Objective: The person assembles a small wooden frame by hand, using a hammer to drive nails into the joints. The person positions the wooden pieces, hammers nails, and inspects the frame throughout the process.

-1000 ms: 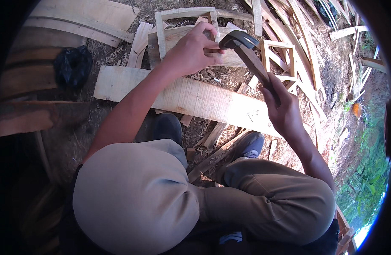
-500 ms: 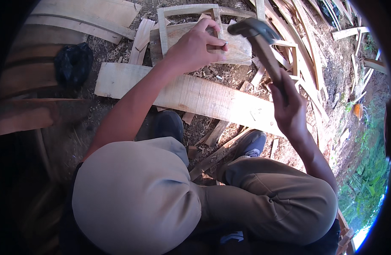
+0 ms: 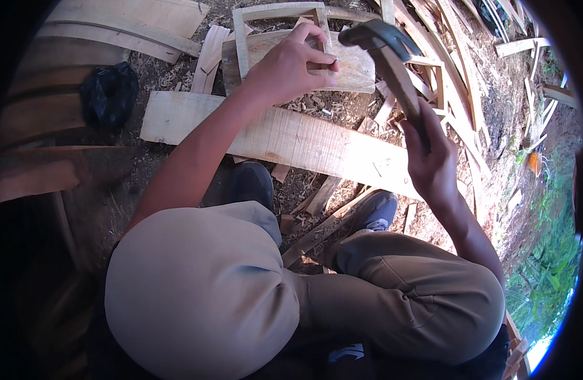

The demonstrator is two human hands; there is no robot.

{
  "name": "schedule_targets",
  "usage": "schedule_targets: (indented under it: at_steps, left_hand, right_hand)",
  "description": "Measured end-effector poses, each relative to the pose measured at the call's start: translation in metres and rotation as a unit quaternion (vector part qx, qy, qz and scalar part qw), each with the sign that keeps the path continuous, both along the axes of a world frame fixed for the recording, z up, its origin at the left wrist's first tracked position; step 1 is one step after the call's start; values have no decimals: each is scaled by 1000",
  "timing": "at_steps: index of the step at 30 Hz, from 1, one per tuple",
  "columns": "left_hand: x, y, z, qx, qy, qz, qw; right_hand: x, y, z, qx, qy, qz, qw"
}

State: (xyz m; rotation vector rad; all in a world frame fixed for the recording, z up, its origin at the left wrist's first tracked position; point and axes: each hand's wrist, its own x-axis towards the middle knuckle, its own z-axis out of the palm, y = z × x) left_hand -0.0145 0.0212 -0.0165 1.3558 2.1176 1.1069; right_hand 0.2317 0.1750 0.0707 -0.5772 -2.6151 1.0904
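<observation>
1. The hammer is gripped tightly by the right hand, upper right, near the handle's end, perhaps for an easy swing.
2. The left hand is half curled by the wooden frame, top middle; whether anything is pinched cannot be told.

Tan trousers and dark shoes are worn.

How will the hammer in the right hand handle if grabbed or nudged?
The hammer is probably head-heavy: its thick, dark, metal-looking head sits at one end. Likely stiff, since the wooden handle looks straight and solid. Laid down and nudged, it may pivot rather than roll, because the head juts out both sides.
</observation>
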Motion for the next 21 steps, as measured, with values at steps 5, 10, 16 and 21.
schedule_targets:
  at_steps: [5,10,16,21]
  left_hand:
    - [0,-4,-10,11,1,17,1000]
    - [4,1,-3,15,12,18,1000]
    - [2,-2,12,-79,35,-2,996]
    - [5,-3,12,-89,117,55,988]
  right_hand:
    - [-1,3,1,9,7,15,1000]
    - [4,8,-10,35,-37,40,998]
    - [-2,18,30,-44,-14,-55,997]
    - [11,32,25,-146,-69,-25,987]
